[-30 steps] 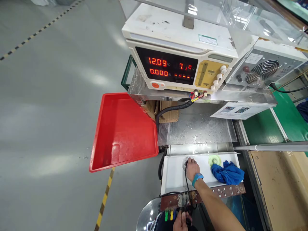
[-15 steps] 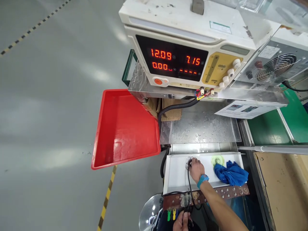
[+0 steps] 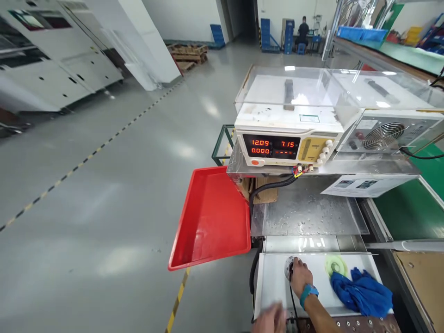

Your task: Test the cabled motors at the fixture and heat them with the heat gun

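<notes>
My right hand (image 3: 301,276), with a blue watch on its wrist, has its fingers closed on a small round silver device (image 3: 288,266). That device rests in the shallow white tray (image 3: 274,291), and its kind is hard to make out. A black cable (image 3: 293,300) runs from beneath these fingers down towards the tray's near edge. Smeared by motion, my left hand (image 3: 269,319) is at the tray's near left corner, so its fingers cannot be read. Right of my right hand lie a pale green ring (image 3: 342,262) and a crumpled blue cloth (image 3: 364,292).
A power supply (image 3: 287,138) with red digits stands on a shelf beyond the tray, under a clear cover. To the left juts a red bin (image 3: 218,222). A brown perforated strip (image 3: 343,323) borders the tray's near side. Far off, a person (image 3: 303,31) sits.
The view has tilted up, bringing the far room into sight. My left hand has come up from below the brown strip to the tray's near left corner. My right hand stays on the round device.
</notes>
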Motion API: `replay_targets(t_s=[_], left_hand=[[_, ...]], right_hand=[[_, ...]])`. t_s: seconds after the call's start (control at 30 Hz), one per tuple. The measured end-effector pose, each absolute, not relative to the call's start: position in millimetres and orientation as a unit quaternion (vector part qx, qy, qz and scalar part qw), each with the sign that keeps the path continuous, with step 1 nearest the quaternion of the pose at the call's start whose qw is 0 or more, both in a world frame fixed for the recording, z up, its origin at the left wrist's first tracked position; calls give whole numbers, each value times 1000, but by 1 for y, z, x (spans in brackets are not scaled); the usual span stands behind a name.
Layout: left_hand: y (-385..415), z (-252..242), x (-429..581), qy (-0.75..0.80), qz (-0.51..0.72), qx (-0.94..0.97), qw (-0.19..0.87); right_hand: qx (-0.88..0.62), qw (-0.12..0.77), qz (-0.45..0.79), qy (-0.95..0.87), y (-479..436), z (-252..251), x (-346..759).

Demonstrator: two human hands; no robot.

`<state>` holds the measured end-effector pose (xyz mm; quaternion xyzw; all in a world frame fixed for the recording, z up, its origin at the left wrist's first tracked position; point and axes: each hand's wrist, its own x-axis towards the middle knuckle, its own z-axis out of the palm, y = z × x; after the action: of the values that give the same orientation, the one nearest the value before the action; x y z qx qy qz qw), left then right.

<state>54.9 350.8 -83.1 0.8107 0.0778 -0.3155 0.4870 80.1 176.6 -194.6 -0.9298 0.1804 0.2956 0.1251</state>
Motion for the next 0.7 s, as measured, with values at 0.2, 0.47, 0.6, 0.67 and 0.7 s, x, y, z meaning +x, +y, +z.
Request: replay_targets(t_s=[0.2,0.47,0.6,0.67,0.7], left_hand=[[314,18,251,-186,114,901,376],[275,41,335,-209,224,914,266],[273,43,341,-184,223,922,258],[273,48,345,-178,213,924,263],[274,51,346,-177,208,923,271]], right_hand=[[-929,120,290,198,180,-196,82],[-927,128,281,212,181,-197,82],[-924,136,284,218,180,-196,82],[-920,138,292,220,180,-190,84],[-919,138,296,220,179,-187,84]])
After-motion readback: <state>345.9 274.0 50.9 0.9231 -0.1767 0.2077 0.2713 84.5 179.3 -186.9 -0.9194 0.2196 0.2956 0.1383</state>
